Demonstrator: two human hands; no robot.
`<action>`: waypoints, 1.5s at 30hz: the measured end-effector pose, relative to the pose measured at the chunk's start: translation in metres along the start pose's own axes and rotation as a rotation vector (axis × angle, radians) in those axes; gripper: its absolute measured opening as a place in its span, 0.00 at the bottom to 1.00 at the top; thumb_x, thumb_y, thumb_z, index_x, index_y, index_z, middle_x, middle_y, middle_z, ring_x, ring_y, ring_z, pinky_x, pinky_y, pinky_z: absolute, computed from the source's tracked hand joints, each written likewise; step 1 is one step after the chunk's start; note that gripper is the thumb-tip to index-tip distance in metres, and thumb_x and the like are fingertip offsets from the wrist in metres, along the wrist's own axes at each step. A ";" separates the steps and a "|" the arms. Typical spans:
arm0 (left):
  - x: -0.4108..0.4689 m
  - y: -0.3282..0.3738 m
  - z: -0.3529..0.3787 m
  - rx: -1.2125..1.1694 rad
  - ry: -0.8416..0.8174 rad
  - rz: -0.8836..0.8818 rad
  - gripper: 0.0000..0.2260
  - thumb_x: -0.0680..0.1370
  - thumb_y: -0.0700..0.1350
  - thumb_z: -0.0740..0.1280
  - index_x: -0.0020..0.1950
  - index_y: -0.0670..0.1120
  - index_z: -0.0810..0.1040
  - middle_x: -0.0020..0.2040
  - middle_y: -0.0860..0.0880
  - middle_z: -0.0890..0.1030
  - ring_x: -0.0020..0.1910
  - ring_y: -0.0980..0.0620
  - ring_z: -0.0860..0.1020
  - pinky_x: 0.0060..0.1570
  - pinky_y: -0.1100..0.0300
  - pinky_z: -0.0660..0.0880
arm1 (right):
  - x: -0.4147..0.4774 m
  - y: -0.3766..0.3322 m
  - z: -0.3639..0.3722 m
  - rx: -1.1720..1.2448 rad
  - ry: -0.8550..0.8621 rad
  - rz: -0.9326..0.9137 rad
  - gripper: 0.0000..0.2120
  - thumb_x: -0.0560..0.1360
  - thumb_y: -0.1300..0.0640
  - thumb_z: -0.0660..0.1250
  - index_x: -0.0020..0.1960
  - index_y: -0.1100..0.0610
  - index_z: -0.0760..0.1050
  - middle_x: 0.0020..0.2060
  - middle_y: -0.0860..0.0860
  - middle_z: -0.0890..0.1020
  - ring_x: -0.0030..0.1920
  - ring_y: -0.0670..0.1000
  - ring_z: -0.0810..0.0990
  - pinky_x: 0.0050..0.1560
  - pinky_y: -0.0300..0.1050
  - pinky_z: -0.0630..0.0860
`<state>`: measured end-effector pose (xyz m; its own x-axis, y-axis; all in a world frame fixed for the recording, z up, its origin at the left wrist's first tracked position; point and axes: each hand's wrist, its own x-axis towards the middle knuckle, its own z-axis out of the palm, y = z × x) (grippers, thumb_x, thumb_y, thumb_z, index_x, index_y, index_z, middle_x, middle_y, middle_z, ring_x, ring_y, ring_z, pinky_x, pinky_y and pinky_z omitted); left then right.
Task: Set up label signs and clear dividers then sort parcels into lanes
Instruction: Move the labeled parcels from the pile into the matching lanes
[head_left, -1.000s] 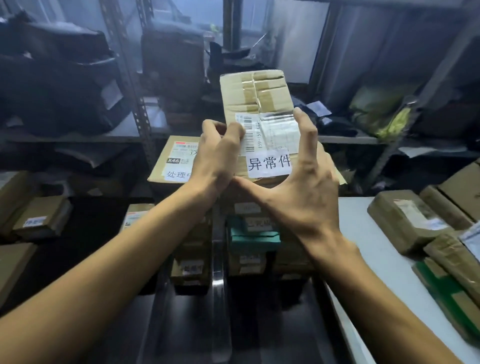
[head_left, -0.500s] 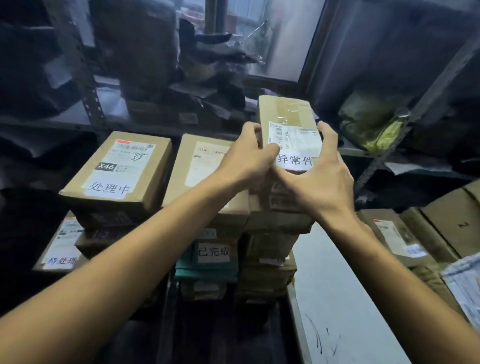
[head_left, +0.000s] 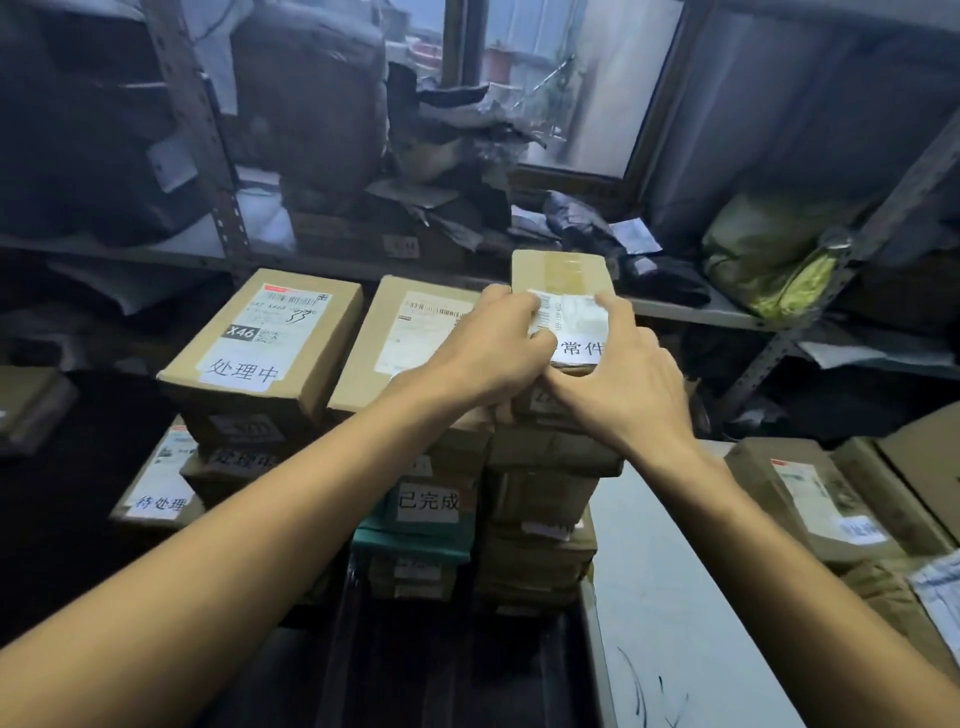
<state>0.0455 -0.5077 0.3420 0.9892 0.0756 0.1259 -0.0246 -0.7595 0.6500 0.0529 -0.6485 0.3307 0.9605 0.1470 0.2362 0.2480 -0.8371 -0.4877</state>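
While both forearms reach in from the lower corners of the frame, the left hand (head_left: 498, 353) and the right hand (head_left: 618, 384) meet at the centre on a small taped cardboard parcel (head_left: 558, 273), each clamped on one side of it with fingers spread over its top. This parcel lies flat at the top of the rightmost stack of parcels (head_left: 540, 519), just right of centre, and carries a barcode slip plus a white label sign (head_left: 579, 349) whose visible characters read 常件; the first character is hidden under the left thumb. Just left of it, touching the left wrist, a wider box (head_left: 410, 332) with a shipping slip tops the middle stack, where a label reading 已完成 (head_left: 428, 501) shows lower down above a teal package (head_left: 410, 540). Further left, a box marked X46 (head_left: 260, 343) bears a label reading 处理中, and at the lower left a flatter parcel (head_left: 156, 483) carries a label reading 待处理. A white tabletop (head_left: 670, 597) fills the lower right, with several more brown parcels (head_left: 810, 493) lying along the right edge of the frame. Behind the stacks, across the upper half of the frame, a metal shelf (head_left: 208, 156) holds dark bags and crumpled wrapping, and a yellow-green bag (head_left: 769, 260) sits at the upper right.
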 end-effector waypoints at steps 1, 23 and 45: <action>-0.002 -0.001 -0.001 -0.007 0.021 0.017 0.11 0.77 0.43 0.61 0.58 0.47 0.76 0.65 0.44 0.71 0.64 0.44 0.72 0.61 0.52 0.69 | -0.002 -0.001 -0.001 0.008 0.010 -0.003 0.42 0.66 0.31 0.64 0.75 0.46 0.57 0.65 0.56 0.73 0.63 0.62 0.72 0.53 0.52 0.70; -0.104 0.000 -0.028 -0.146 0.206 0.114 0.13 0.80 0.41 0.62 0.63 0.52 0.76 0.62 0.56 0.77 0.59 0.60 0.75 0.55 0.69 0.72 | -0.061 -0.027 -0.024 0.512 -0.015 -0.532 0.12 0.75 0.58 0.68 0.58 0.50 0.79 0.55 0.44 0.82 0.59 0.44 0.77 0.62 0.43 0.72; -0.269 -0.110 -0.159 -0.064 0.340 -0.064 0.12 0.79 0.40 0.64 0.58 0.54 0.79 0.53 0.58 0.80 0.52 0.61 0.79 0.53 0.62 0.76 | -0.152 -0.197 0.037 0.612 -0.389 -0.618 0.09 0.77 0.57 0.67 0.58 0.51 0.78 0.50 0.44 0.84 0.50 0.44 0.83 0.56 0.48 0.80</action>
<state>-0.2409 -0.3418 0.3562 0.8844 0.3407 0.3190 0.0158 -0.7049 0.7091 -0.1373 -0.4861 0.3596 0.5850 0.7282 0.3571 0.6427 -0.1477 -0.7518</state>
